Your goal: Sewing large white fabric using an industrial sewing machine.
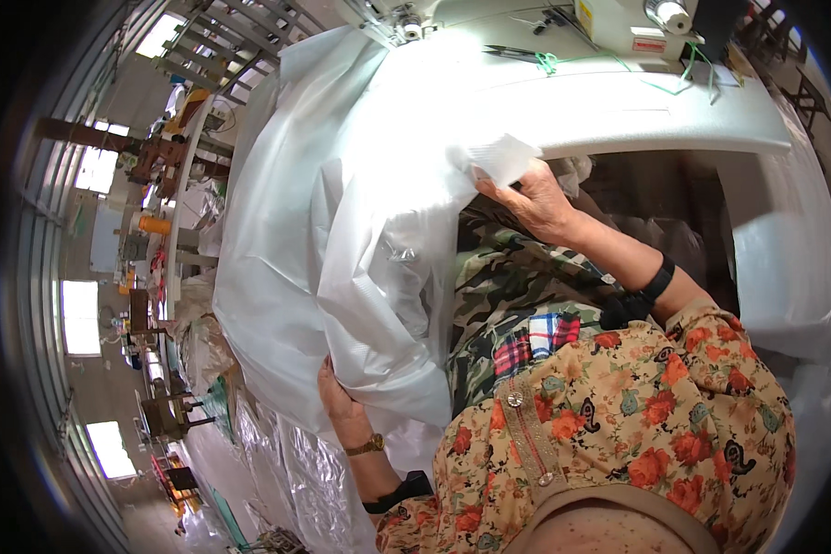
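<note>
Head view: translucent white plastic sheet point(360, 231) draped from a smooth white desk point(711, 127)

Soft, finely ribbed folds spill off the desk's front edge toward the person's lap, beside green-brown camouflage cloth point(494, 282). The right hand point(543, 205) pinches a crumpled upper edge of the sheet. The left hand point(340, 395) touches its lower left folds, fingers partly hidden, so I cannot tell whether they grip. Thin, loose green thread point(546, 63) lies on the desk.

And a tan blouse point(582, 452) is worn here, splashed with orange-red roses point(649, 468), its placket point(529, 443) set with shiny buttons point(515, 400), its neckline point(619, 496) bound in plain beige! A gold-toned watch point(367, 445) and a black band point(402, 491) are sported left, a black strap point(661, 277) right; below, camouflage cloth point(508, 277) is met by checked fabric point(545, 332).
</note>
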The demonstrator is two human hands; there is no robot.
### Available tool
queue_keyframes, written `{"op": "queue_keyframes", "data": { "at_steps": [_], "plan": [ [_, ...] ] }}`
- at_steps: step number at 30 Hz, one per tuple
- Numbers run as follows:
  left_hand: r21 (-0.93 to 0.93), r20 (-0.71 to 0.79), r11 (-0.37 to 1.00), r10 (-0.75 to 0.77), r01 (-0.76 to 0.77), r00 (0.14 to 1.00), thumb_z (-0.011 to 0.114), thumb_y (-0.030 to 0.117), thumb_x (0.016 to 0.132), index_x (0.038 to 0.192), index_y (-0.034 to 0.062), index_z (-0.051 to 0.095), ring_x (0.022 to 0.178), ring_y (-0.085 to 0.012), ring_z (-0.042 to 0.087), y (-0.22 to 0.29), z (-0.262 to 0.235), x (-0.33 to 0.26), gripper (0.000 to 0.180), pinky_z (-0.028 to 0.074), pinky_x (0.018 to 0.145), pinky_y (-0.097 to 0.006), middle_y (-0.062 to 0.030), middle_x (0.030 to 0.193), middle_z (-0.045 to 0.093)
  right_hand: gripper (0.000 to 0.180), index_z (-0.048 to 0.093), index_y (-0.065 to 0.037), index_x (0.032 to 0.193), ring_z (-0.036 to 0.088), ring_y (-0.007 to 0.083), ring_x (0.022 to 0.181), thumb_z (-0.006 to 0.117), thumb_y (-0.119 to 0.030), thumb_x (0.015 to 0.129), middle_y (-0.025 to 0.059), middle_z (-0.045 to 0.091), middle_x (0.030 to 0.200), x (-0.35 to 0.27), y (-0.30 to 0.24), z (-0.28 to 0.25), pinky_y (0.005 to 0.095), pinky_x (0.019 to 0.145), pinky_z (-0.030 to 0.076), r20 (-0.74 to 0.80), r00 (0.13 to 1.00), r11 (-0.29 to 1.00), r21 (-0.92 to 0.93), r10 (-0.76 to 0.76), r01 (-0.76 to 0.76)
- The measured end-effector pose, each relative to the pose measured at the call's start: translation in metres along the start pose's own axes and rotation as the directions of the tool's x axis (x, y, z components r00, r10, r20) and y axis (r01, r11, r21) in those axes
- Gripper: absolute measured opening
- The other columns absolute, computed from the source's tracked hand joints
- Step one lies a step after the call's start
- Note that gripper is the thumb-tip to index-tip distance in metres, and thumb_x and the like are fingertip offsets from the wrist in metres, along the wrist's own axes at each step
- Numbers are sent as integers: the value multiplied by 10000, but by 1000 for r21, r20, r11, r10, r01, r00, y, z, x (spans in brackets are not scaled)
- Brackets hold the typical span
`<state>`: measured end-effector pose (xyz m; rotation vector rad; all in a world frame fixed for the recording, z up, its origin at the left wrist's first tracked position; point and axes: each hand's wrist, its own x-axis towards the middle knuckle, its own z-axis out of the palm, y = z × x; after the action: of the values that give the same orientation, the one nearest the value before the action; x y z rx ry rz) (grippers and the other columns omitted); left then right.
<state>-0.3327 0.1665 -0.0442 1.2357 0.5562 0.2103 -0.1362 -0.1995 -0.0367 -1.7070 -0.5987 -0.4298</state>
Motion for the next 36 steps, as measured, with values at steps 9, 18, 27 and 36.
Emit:
{"op": "queue_keyframes", "data": {
  "at_steps": [9,18,27,36],
  "plan": [
    [-6,15,1000,12,-12,1000,441,151,993,1226,-113,507,1046,-258,636,1,-3,5,358,540,915,-366,-199,1187,609,325,596,24,776,567,290,617,479,-193,988,144,573,652,-14,7,-15,372,626,470,125,992,1000,-5,26,-26],
    [357,31,930,75,-82,997,498,104,993,1031,-80,617,827,-147,631,-7,-14,17,222,522,781,-273,-96,963,660,450,619,26,736,663,177,655,477,-301,1010,131,671,719,-83,14,-55,291,656,547,421,686,519,450,594,-726],
    [731,318,334,605,-595,730,621,70,905,986,-20,635,866,-211,617,63,98,-15,122,485,791,-312,-100,932,642,566,341,0,1450,473,236,1266,524,-258,981,187,492,1368,-31,-70,9,371,1034,413,598,760,725,402,254,-559],
    [689,704,-105,330,-717,629,816,349,708,928,16,572,717,-262,590,83,200,-15,468,467,628,-384,-105,838,580,305,582,9,1040,611,364,969,587,-274,925,220,623,943,-47,-80,103,459,833,495,651,759,966,210,-23,-150]
  ]
}}
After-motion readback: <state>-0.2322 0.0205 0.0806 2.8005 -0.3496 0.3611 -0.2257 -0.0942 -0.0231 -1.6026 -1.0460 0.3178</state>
